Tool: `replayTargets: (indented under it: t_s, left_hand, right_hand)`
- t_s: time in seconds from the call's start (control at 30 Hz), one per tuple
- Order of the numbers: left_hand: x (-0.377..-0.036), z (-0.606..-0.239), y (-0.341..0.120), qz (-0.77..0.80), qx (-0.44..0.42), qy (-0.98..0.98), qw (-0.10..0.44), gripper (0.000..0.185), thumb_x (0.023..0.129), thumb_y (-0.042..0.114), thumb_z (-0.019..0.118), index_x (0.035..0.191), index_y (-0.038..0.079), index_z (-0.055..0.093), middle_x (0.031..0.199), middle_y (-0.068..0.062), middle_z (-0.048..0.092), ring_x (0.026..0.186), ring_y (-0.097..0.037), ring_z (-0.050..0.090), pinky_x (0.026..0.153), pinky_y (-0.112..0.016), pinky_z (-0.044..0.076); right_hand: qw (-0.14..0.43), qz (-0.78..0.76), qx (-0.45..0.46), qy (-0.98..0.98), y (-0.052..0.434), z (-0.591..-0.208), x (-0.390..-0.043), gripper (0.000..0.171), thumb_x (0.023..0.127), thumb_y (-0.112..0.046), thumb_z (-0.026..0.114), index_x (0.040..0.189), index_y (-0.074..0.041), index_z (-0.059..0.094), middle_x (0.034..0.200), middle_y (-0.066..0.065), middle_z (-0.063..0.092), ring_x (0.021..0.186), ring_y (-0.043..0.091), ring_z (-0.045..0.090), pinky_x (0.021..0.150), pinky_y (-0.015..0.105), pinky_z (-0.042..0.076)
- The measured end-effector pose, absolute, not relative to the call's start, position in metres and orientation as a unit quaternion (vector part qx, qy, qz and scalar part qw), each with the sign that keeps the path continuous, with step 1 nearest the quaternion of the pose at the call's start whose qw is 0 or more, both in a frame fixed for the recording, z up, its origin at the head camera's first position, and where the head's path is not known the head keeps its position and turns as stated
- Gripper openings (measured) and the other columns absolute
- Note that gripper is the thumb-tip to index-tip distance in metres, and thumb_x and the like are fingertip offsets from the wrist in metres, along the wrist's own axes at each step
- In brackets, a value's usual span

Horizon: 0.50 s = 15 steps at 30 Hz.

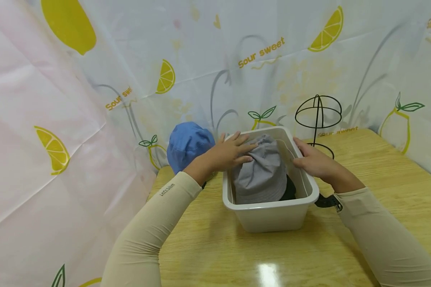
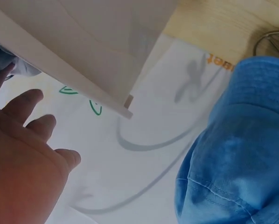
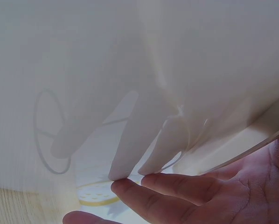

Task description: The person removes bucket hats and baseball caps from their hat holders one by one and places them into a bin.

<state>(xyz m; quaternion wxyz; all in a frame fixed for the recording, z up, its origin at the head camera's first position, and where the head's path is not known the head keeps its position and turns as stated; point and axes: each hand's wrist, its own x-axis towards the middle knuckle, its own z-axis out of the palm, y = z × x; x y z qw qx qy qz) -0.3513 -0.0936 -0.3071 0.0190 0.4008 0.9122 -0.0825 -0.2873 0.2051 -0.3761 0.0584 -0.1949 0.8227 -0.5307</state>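
A grey bucket hat (image 1: 260,171) lies in a white plastic bin (image 1: 273,219), with something dark partly hidden beneath it. My left hand (image 1: 226,153) reaches over the bin's left rim. Its spread fingers rest on the hat's crown; in the left wrist view those fingers (image 2: 23,105) are loosely extended beside the bin's rim. At the right rim, my right hand (image 1: 316,159) holds the bin, the thumb over the edge and the other fingers (image 3: 153,200) against the outer wall. Left of the bin is a blue hat (image 1: 188,145), also close by in the left wrist view (image 2: 247,144).
A black wire hat stand (image 1: 317,111) stands behind the bin on the right. Part of a wire ring (image 2: 270,39) shows near the blue hat. The wooden table (image 1: 215,255) meets a lemon-printed cloth backdrop (image 1: 186,36) at the back and left.
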Motion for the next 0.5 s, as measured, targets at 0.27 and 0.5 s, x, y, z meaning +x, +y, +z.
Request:
replayTargets:
  t_s: [0.27, 0.5]
  left_hand:
    - [-0.346, -0.31, -0.088, -0.13, 0.402, 0.904, 0.066, 0.07, 0.103, 0.068, 0.03, 0.166, 0.039, 0.017, 0.175, -0.002, 0.012, 0.162, -0.029, 0.007, 0.126, -0.063, -0.004]
    - [-0.346, -0.314, -0.082, -0.125, 0.403, 0.903, 0.084, 0.075, 0.102, 0.07, 0.031, 0.167, 0.036, 0.016, 0.174, -0.004, 0.017, 0.161, -0.025, 0.015, 0.128, -0.059, 0.006]
  right_hand:
    - [0.061, -0.533, -0.195, 0.821, 0.205, -0.377, -0.288, 0.084, 0.102, -0.003, 0.044, 0.166, -0.009, -0.01, 0.171, 0.027, 0.001, 0.152, 0.054, 0.016, 0.107, 0.076, 0.034]
    - [0.067, -0.538, -0.194, 0.817, 0.204, -0.375, -0.288, 0.083, 0.103, -0.006, 0.044, 0.166, -0.01, -0.011, 0.171, 0.028, 0.003, 0.152, 0.055, 0.017, 0.106, 0.076, 0.036]
